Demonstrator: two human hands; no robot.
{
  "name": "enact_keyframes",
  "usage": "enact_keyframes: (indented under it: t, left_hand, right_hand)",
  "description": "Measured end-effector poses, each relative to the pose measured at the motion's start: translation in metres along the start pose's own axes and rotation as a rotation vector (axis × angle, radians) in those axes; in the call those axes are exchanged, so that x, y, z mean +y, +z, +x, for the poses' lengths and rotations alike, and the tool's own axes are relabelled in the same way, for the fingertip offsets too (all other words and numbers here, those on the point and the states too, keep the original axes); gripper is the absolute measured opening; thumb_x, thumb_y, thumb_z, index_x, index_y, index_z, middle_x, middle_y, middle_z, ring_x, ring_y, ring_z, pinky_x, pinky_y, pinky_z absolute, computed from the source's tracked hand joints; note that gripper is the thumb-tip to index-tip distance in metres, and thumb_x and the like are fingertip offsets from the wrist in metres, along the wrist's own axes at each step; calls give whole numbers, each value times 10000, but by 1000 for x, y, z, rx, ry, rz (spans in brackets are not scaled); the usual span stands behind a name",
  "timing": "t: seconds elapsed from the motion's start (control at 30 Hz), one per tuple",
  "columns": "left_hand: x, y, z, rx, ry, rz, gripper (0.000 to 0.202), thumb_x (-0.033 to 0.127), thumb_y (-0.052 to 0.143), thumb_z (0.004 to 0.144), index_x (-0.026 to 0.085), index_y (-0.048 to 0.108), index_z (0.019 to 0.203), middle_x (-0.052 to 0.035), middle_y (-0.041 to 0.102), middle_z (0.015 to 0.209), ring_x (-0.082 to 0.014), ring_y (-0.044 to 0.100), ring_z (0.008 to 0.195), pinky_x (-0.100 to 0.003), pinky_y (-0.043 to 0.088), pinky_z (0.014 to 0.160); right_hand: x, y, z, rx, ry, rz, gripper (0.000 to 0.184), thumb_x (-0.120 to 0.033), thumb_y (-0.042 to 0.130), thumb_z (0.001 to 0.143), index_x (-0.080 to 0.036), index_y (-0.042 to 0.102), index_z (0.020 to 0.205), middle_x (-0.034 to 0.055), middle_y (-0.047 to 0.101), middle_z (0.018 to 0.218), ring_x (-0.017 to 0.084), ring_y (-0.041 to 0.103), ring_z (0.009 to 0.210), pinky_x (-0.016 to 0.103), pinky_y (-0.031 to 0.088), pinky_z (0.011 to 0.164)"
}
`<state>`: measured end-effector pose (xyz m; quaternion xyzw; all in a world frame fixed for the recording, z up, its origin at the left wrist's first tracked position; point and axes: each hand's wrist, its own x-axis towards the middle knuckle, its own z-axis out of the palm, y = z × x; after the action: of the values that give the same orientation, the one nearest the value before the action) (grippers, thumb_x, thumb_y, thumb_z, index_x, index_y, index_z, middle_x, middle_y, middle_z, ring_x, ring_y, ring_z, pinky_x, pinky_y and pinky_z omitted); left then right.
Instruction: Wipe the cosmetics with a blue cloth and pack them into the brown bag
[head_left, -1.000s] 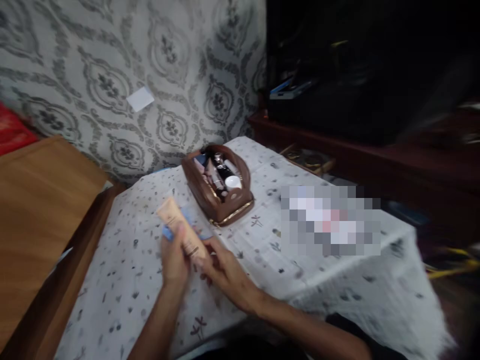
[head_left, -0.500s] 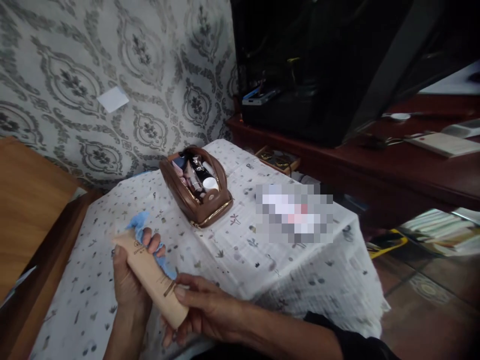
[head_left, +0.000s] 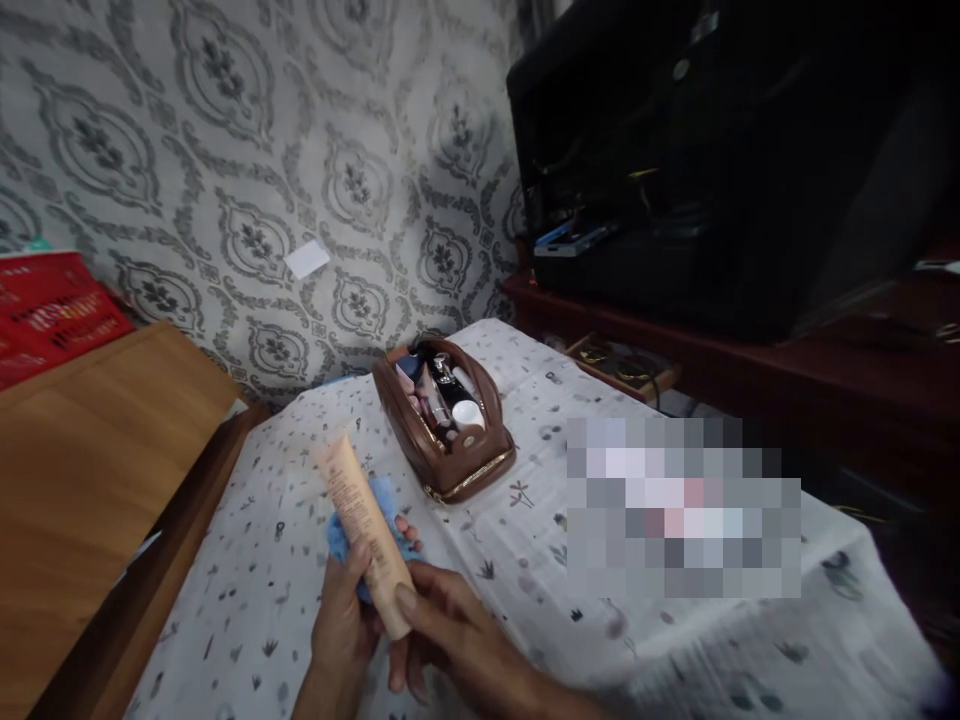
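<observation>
A peach-coloured cosmetic tube stands almost upright above the table, its crimped end pointing up and away. My left hand is wrapped round the tube together with a blue cloth pressed behind it. My right hand is closed on the tube's lower cap end, thumb against it. Beyond the hands an open brown toiletry pouch sits on the table, holding several small bottles and tubes.
The table wears a white cloth with small dark prints. A wooden board lies at the left, with a red box behind it. Patterned wallpaper backs the scene. A dark cabinet on a reddish shelf stands at the right.
The tube has swung from a low slant to nearly upright, with both hands still on it. The camera has turned back to the left and tilted, so the pouch sits further right.
</observation>
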<state>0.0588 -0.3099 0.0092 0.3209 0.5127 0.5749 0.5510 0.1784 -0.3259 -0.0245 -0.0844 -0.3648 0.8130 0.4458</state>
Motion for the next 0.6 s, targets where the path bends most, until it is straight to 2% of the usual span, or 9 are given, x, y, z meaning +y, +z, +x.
enact_keyframes:
  t: [0.03, 0.1, 0.2, 0.27, 0.33, 0.43, 0.53, 0.6]
  left_hand:
    - [0, 1, 1, 20, 0, -11, 486, 572, 870, 502, 214, 751, 808, -95, 720, 760, -229, 654, 553, -246, 363, 302]
    - [8, 4, 6, 76, 2, -58, 492, 539, 883, 497, 192, 748, 819, -87, 723, 765, -222, 669, 584, -245, 433, 351]
    - [29, 14, 21, 178, 45, -122, 438, 540, 780, 687, 156, 729, 891, -68, 721, 766, -179, 676, 600, -251, 546, 496]
    - [43, 22, 33, 249, 84, -168, 342, 474, 665, 836, 159, 708, 960, -51, 725, 779, -156, 678, 604, -254, 571, 568]
    - [53, 29, 44, 253, 129, -197, 267, 391, 600, 910, 162, 696, 1007, -45, 733, 801, -149, 697, 661, -257, 587, 670]
    - [61, 32, 57, 208, 225, -202, 229, 334, 596, 933, 165, 704, 1042, -51, 753, 931, -139, 714, 806, -232, 577, 778]
    - [65, 30, 64, 147, 282, -179, 245, 343, 610, 935, 171, 718, 1070, -64, 747, 1091, -158, 707, 957, -220, 571, 807]
    - [69, 29, 68, 88, 313, -149, 272, 376, 626, 926, 172, 724, 1077, -73, 744, 1122, -180, 702, 1010, -233, 570, 829]
  right_hand:
    - [0, -1, 1, -6, 19, 57, 573, -658, 707, 760, -122, 583, 920, 14, 596, 742, 79, 587, 508, 164, 396, 416]
    - [-2, -5, 3, -22, 71, 125, 581, -649, 730, 740, -107, 594, 899, 34, 613, 769, 73, 590, 489, 157, 373, 389]
    - [-7, -7, 2, -2, 121, 94, 597, -648, 744, 720, -103, 607, 923, 29, 613, 768, 74, 595, 485, 161, 372, 394]
    - [-16, -8, 2, 76, 103, 2, 606, -644, 753, 709, -124, 600, 981, 8, 608, 761, 82, 601, 499, 173, 392, 420]
    - [-28, -10, 2, 190, 40, -92, 599, -636, 746, 722, -155, 584, 1039, -9, 603, 760, 92, 606, 523, 190, 414, 454]
    - [-53, -12, 4, 303, -82, -238, 550, -635, 702, 765, -176, 570, 1038, -16, 586, 744, 108, 598, 558, 210, 421, 473]
    - [-77, -14, 3, 295, -161, -468, 510, -610, 632, 838, -170, 552, 1082, -6, 599, 697, 120, 572, 571, 235, 442, 504]
    - [-90, -13, 2, 272, -185, -608, 482, -569, 592, 884, -167, 536, 1143, 2, 619, 688, 127, 567, 580, 251, 465, 536]
